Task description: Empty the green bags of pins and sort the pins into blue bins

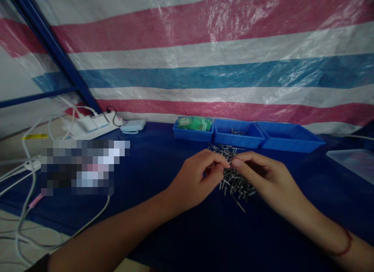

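A heap of small silver metal pins, which look like blind rivets (238,184), lies on the dark blue tabletop. Over it my left hand (201,174) is closed in a pinch, thumb against forefinger. My right hand (260,172) comes in from the other side, also pinching, its fingertips almost meeting those of the left. Whatever sits between the fingertips is too small to make out. Behind the heap stand three blue bins in a row. The middle bin (238,139) has a few rivets in it, and the left bin (193,135) holds a green plastic bag (194,123).
The right bin (289,141) shows its bare inside. At the right edge is a clear plastic container (352,163). A pale blue device (133,126), a white power strip (93,124) with cables and a blurred-out object (84,166) are on the left. A striped tarp (204,73) hangs behind.
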`<state>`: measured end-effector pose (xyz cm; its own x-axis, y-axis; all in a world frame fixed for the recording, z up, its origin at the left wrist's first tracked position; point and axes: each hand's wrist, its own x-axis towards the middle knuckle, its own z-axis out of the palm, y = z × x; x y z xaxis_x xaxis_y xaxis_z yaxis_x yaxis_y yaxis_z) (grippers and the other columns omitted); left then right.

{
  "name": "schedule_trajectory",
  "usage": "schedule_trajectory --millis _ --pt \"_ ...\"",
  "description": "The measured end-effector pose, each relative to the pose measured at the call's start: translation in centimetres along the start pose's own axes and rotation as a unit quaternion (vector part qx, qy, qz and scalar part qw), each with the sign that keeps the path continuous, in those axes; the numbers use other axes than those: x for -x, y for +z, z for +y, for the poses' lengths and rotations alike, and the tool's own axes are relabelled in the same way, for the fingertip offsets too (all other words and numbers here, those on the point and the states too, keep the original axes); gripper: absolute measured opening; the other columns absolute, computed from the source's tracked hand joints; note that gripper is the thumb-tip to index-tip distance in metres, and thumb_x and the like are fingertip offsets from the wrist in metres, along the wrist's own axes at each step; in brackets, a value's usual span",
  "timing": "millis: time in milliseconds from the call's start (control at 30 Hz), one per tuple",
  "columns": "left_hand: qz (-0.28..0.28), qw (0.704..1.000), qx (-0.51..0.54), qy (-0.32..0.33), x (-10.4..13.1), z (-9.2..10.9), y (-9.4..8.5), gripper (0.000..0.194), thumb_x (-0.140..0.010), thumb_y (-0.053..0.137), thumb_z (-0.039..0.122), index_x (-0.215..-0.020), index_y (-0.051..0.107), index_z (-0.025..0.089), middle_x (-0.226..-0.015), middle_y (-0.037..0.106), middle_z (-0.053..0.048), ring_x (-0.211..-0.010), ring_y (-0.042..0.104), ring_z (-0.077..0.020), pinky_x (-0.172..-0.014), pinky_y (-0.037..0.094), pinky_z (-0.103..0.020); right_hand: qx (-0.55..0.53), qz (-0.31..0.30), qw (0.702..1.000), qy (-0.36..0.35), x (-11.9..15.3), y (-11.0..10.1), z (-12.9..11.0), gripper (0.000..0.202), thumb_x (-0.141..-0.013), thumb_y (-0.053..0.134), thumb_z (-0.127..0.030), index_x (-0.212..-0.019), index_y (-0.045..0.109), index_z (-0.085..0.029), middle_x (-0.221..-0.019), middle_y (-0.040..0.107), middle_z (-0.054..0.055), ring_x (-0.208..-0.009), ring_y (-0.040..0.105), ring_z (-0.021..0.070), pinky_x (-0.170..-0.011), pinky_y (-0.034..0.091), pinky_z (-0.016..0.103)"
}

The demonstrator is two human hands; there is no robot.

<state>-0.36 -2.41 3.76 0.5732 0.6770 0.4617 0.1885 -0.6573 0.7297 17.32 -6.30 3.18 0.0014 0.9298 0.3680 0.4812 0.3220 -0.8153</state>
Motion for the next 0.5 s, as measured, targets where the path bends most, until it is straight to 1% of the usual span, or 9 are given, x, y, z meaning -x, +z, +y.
schedule_trajectory --millis 100,200,300,367,433,500 --pt "-0.002 1.0 0.019 -0.013 0.2 0.1 0.3 0.011 -0.086 0.047 0.014 -0.087 0.058 0.017 -0.078 0.056 0.001 -0.068 0.052 -0.0096 -0.064 0.042 -0.021 -0.056 0.0 0.998 0.023 0.2 0.1 -0.5 0.015 -0.079 0.061 -0.038 -0.079 0.066 -0.023 -0.073 0.068 -0.001 -0.065 0.062 0.0134 -0.057 0.05 0.024" --pt "-0.006 0.998 0.061 -0.025 0.3 -0.2 0.6 0.01 -0.087 0.047 0.016 -0.095 0.054 0.018 -0.083 0.056 0.0 -0.068 0.053 -0.0095 -0.064 0.044 -0.021 -0.092 -0.01 0.995 0.038 0.3 0.4 -0.7 0.013 -0.076 0.064 -0.036 -0.079 0.065 -0.023 -0.071 0.068 0.0 -0.064 0.063 0.014 -0.056 0.051 0.024" --pt "-0.004 0.994 0.099 -0.038 0.4 -0.3 1.0 0.022 -0.087 0.048 0.018 -0.109 0.046 0.019 -0.088 0.056 0.0 -0.064 0.053 -0.0081 -0.059 0.044 -0.02 -0.089 -0.005 0.996 0.032 0.5 0.5 -0.6 0.011 -0.077 0.064 -0.035 -0.079 0.065 -0.024 -0.072 0.068 -0.001 -0.064 0.063 0.0144 -0.057 0.051 0.025" --pt "-0.007 0.994 0.095 -0.058 0.4 -0.3 1.1 0.026 -0.087 0.049 0.021 -0.113 0.045 0.019 -0.087 0.056 0.0 -0.06 0.051 -0.0074 -0.055 0.041 -0.019 -0.067 0.001 0.998 0.016 0.6 0.4 -0.6 0.01 -0.078 0.062 -0.034 -0.08 0.065 -0.024 -0.072 0.066 -0.001 -0.066 0.063 0.0149 -0.057 0.05 0.025" --pt "-0.019 0.995 0.067 -0.073 0.3 -0.3 1.1 0.019 -0.088 0.049 0.026 -0.106 0.052 0.018 -0.081 0.057 0.001 -0.059 0.05 -0.0079 -0.053 0.039 -0.02 -0.041 0.002 0.999 0.001 0.7 0.4 -0.6 0.01 -0.079 0.061 -0.033 -0.081 0.065 -0.024 -0.07 0.064 -0.001 -0.068 0.063 0.016 -0.056 0.05 0.026" --pt "-0.035 0.996 0.033 -0.076 0.2 -0.3 1.0 0.017 -0.089 0.048 0.029 -0.092 0.059 0.017 -0.072 0.055 0.001 -0.06 0.049 -0.0092 -0.054 0.038 -0.021 -0.026 0.007 1.0 -0.008 0.7 0.3 -0.7 0.01 -0.079 0.061 -0.033 -0.081 0.065 -0.024 -0.071 0.064 0.0 -0.07 0.063 0.0166 -0.057 0.05 0.027"
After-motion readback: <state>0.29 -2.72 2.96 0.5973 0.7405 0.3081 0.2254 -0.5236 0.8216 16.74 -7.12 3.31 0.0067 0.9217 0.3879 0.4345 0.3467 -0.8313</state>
